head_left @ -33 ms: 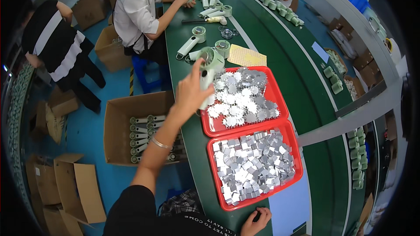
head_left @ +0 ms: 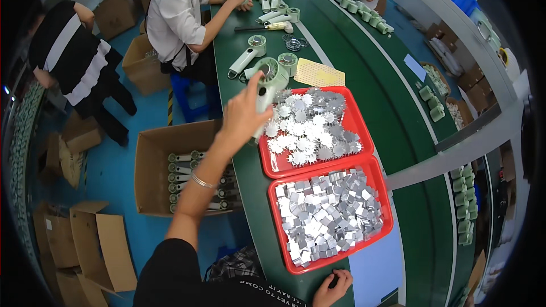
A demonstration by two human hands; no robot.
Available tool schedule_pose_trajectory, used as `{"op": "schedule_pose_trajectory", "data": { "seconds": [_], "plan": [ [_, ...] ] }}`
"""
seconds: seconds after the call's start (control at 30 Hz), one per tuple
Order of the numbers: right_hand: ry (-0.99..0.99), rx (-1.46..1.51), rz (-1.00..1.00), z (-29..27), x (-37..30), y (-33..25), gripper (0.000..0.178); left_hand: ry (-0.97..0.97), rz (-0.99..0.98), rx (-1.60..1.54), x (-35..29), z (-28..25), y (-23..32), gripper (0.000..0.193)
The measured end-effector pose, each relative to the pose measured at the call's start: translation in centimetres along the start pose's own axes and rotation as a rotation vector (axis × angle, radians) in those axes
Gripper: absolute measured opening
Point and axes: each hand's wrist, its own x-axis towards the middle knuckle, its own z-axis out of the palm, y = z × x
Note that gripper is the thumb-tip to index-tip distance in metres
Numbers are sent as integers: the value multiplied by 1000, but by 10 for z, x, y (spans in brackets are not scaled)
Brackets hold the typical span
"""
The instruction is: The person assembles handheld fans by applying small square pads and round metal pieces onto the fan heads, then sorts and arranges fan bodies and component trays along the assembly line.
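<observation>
My left hand (head_left: pixel 242 115) grips a light-green handheld fan body (head_left: pixel 264 100) by its white handle, fingers and thumb around it. Its round head (head_left: pixel 275 75) is slightly blurred and points away from me, above the bench edge. Right beside it lies a red tray (head_left: pixel 364 136) heaped with silver, spiky-edged metal discs (head_left: pixel 307 128). A second red tray (head_left: pixel 389 222), nearer me, is full of small silver square pieces (head_left: pixel 330 216). My right hand (head_left: pixel 334 288) rests with curled fingers on the near bench edge; what it holds, if anything, is hidden.
More fan bodies (head_left: pixel 248 59) and a yellow dotted sheet (head_left: pixel 319 73) lie beyond the trays on the green bench (head_left: pixel 242 165). An open carton (head_left: pixel 153 176) of fans stands left. A co-worker in a white shirt (head_left: pixel 176 14) works further up; a metal post (head_left: pixel 455 150) crosses at right.
My left hand and the fan body have shifted slightly to the left. My right hand and both trays look the same.
</observation>
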Motion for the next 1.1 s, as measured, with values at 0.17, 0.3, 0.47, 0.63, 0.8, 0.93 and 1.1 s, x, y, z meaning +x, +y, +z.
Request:
{"op": "schedule_pose_trajectory", "data": {
  "seconds": [0.17, 0.3, 0.47, 0.63, 0.8, 0.93, 1.1],
  "plan": [
    [-5, 10, 11, -1, -2, 0, 14, -119, 256, 295, 43, -18, -51, 77],
    [0, 21, 41, 1, -4, 2, 15, -279, 296, 375, 60, -9, -90, 78],
    [-49, 86, 122, 4, -7, 8, 17, -506, 224, 395, 65, 3, -87, 76],
    [-45, 87, 120, 11, -11, 12, 19, -516, 232, 255, 70, 9, -104, 80],
    [46, 151, 87, -3, 9, -2, 24, -328, 323, 159, 67, 24, -82, 73],
    [189, 175, -200, -3, 80, -35, 29, -126, 389, -217, 49, 59, -20, 53],
    [-21, 511, -220, 71, 231, -95, 34, -212, 257, -81, 56, 107, 1, 58]
  ]
}}
